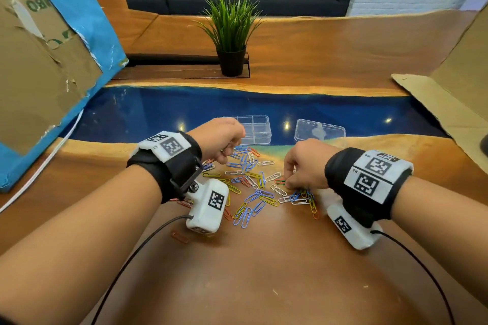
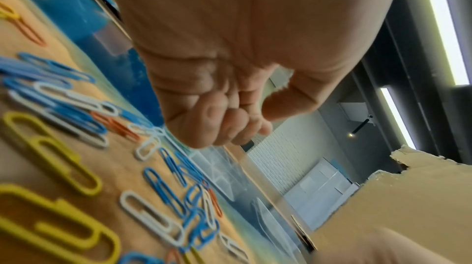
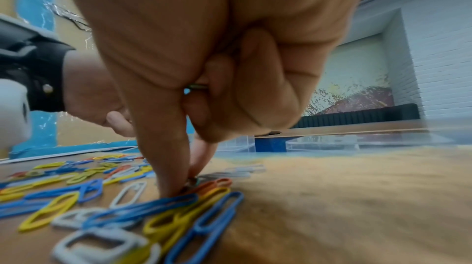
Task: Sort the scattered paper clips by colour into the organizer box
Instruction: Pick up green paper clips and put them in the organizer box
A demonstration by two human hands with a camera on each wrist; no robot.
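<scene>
Several coloured paper clips [image 1: 253, 187] (blue, yellow, white, red, green) lie scattered on the wooden table. Behind them stands the clear organizer box [image 1: 257, 126], its compartments showing nothing inside. My right hand [image 1: 289, 182] reaches down into the right of the pile; thumb and forefinger pinch a green clip [image 3: 192, 180] lying on the table. Another green clip [image 3: 198, 86] is tucked under that hand's curled fingers. My left hand [image 1: 224, 155] hovers over the far left of the pile with its fingers [image 2: 224, 127] curled into the palm; no clip shows in it.
The box's clear lid [image 1: 319, 130] lies right of the box. A potted plant [image 1: 231, 42] stands further back. Cardboard panels flank the table at left [image 1: 39, 74] and right [image 1: 449, 103]. A white cable [image 1: 39, 166] runs along the left. One red clip [image 1: 180, 237] lies apart, nearer me.
</scene>
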